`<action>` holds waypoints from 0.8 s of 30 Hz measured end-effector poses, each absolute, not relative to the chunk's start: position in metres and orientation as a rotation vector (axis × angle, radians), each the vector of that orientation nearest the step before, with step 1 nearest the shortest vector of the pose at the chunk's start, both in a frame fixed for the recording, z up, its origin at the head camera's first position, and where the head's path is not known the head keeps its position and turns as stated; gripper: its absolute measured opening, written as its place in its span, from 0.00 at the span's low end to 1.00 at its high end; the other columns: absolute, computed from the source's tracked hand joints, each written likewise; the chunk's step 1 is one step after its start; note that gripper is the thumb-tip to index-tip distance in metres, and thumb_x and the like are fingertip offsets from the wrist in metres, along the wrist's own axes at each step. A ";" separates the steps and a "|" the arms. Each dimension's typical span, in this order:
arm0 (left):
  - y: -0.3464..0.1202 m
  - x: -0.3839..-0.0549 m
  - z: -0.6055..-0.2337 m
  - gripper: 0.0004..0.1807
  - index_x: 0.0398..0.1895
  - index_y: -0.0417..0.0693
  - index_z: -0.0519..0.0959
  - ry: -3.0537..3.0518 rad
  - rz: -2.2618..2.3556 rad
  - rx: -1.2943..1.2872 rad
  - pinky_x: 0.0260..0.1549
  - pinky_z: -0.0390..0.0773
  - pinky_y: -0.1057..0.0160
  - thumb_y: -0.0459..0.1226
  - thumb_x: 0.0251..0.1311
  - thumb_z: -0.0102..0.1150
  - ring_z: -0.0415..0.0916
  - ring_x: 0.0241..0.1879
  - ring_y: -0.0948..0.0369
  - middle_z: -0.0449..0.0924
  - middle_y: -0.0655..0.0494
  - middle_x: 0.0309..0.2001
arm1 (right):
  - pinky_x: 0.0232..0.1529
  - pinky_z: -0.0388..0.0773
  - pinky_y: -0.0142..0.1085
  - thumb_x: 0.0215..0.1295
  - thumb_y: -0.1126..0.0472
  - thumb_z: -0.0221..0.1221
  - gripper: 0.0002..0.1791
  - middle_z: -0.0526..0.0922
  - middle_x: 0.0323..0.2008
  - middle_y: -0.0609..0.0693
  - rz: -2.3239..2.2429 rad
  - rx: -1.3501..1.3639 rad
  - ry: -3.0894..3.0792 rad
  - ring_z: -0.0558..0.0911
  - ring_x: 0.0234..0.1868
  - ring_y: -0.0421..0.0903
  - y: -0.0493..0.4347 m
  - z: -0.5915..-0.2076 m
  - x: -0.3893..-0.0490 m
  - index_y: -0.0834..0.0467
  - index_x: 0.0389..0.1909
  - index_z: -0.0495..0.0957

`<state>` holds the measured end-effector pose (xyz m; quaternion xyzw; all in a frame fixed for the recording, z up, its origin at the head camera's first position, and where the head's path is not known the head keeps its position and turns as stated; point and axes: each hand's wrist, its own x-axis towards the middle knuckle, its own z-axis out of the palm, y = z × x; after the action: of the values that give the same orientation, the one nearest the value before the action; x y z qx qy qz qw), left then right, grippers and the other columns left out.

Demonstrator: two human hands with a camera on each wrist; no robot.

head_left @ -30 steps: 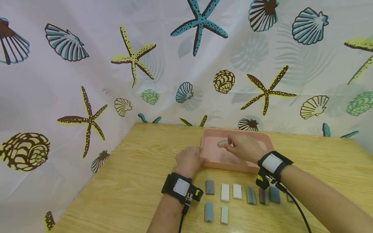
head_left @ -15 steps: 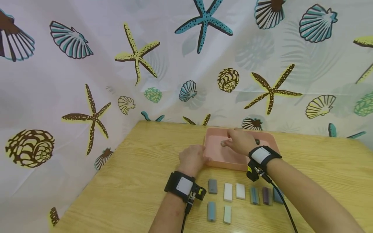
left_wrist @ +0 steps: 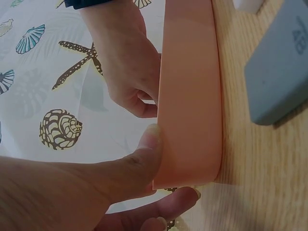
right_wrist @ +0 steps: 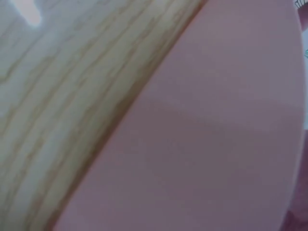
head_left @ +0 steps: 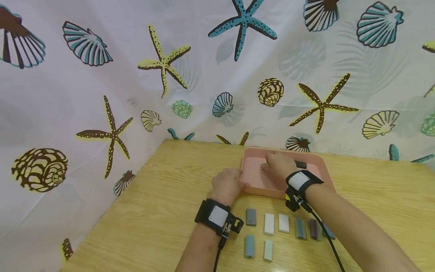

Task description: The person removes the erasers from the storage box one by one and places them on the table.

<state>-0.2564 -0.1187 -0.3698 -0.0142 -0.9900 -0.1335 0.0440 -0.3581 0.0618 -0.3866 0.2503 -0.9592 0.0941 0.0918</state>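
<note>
A shallow pink tray (head_left: 249,172) sits at the back of the wooden table. My left hand (head_left: 228,187) grips its near left corner, thumb on the rim (left_wrist: 153,139) and fingers beneath in the left wrist view. Inside the tray, my right hand (head_left: 280,166) reaches down with curled fingers. Its fingertips are hidden by the hand itself, and by the tray wall in the left wrist view, so whether they hold anything does not show. Behind that hand lies a dark object (head_left: 301,164) in the tray. Only pink wall (right_wrist: 216,120) and tabletop fill the right wrist view.
In front of the tray lie several small blocks: a grey one (head_left: 251,217), two white ones (head_left: 269,224), a blue one (head_left: 249,246), a pale green one (head_left: 268,250) and a purple one (head_left: 313,229). A patterned curtain (head_left: 190,75) hangs behind the table.
My right hand has moved left and lower into the tray. The small greyish block it pinched a second ago is out of sight, and a dark object shows behind it. My left hand keeps its grip.
</note>
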 end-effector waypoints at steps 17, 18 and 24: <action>-0.119 -0.257 -0.370 0.20 0.42 0.56 0.80 -3.034 -0.397 -0.024 0.21 0.69 0.59 0.54 0.48 0.65 0.69 0.25 0.63 0.77 0.60 0.29 | 0.22 0.66 0.42 0.61 0.56 0.57 0.10 0.70 0.19 0.51 0.307 0.695 -2.784 0.70 0.20 0.48 0.061 -0.398 -0.358 0.58 0.29 0.70; -0.119 -0.257 -0.370 0.20 0.42 0.57 0.80 -3.034 -0.398 -0.024 0.21 0.69 0.59 0.54 0.48 0.65 0.69 0.25 0.63 0.77 0.60 0.29 | 0.22 0.66 0.42 0.61 0.56 0.57 0.09 0.70 0.20 0.50 0.318 0.689 -2.786 0.70 0.20 0.47 0.062 -0.399 -0.358 0.57 0.29 0.70; -0.118 -0.258 -0.372 0.21 0.42 0.56 0.80 -3.022 -0.396 -0.027 0.18 0.67 0.61 0.54 0.47 0.65 0.69 0.23 0.63 0.76 0.60 0.28 | 0.23 0.66 0.41 0.62 0.56 0.54 0.08 0.71 0.22 0.50 0.403 0.663 -2.845 0.70 0.21 0.47 0.064 -0.397 -0.355 0.57 0.28 0.69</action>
<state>-0.2578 -0.1181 -0.3717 -0.0088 -0.9904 -0.1298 0.0470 -0.3553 0.0638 -0.3968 0.2239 -0.9603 0.1361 0.0960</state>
